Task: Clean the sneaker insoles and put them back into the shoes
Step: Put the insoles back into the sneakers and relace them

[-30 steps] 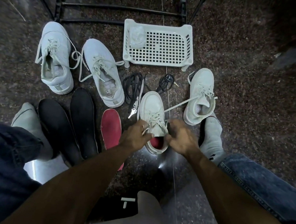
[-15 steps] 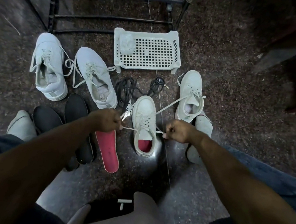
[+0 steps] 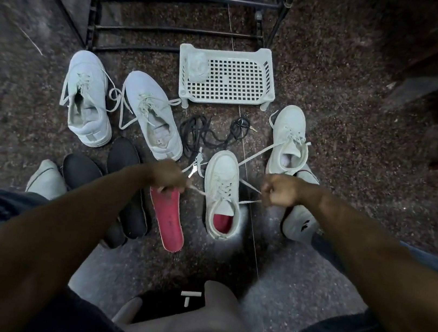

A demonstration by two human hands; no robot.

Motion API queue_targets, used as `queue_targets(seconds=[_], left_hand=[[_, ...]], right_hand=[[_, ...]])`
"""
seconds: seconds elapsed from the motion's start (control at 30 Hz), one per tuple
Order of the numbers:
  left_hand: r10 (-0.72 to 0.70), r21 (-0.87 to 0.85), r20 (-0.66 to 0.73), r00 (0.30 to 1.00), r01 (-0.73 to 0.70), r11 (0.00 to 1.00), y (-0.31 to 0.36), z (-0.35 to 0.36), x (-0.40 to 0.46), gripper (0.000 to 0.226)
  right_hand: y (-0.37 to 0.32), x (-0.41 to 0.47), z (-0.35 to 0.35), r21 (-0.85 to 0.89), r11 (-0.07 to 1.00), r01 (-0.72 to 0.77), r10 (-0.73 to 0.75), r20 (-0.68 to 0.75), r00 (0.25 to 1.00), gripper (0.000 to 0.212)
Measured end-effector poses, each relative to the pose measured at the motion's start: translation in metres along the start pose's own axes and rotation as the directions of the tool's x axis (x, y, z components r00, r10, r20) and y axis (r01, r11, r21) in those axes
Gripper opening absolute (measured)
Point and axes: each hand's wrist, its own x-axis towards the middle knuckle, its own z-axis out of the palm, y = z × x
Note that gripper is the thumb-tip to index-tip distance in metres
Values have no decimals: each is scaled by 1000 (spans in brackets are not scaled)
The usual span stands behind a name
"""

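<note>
red insole (image 3: 167, 219) flanks sneaker (image 3: 223, 195); floor (image 3: 357, 146) rightward bare

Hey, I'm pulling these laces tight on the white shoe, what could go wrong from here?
1. Both hands, left hand and right hand, pull the laces sideways; the white shoe may slide or tip, since nothing pins it.
2. The red insole lies loose beside the shoe, under your left wrist; a slip might knock or dirty it.
3. A lace end trails towards the other shoe and might snag.

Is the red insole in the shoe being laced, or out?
In: red insole shows inside the laced sneaker. A second red insole lies loose beside it.
</note>
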Motion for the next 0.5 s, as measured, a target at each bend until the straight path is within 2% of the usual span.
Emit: queue_targets(seconds=[0.03,0.07,0.1,0.13,0.23,0.33,0.43,0.47,0.5], left_hand=[[71,-211,3,997,-69,975,6,-4,0,28],[110,-421,3,994,-98,902,14,-9,-1,32],[155,-545,-4,988,-132,828,24,-11,-4,30],[184,-587,-2,983,-150,795,38,-10,-10,23],[171,-569,28,985,-124,813,68,10,-17,24],[142,-553,162,977,-29,833,79,33,-18,31],[166,-441,250,954,-40,896,87,51,-28,8],[185,-396,266,946,-68,916,90,52,-31,4],[201,-342,269,942,-101,934,92,52,-33,10]], right_hand=[[-6,-1,-6,63,998,19,-18,-15,1000,6],[-14,-2,-13,102,993,53,-50,-27,998,8],[-23,-5,-20,146,986,81,-77,-32,996,16],[-31,-7,-26,191,976,100,-94,-38,995,23],[-52,-15,-38,297,948,119,-118,-19,993,23],[-65,-31,-45,413,898,154,-163,-13,987,14],[-71,-49,-59,559,786,264,-224,-141,964,17],[-73,-55,-65,576,763,292,-229,-182,956,16],[-73,-59,-70,570,766,298,-219,-205,954,15]])
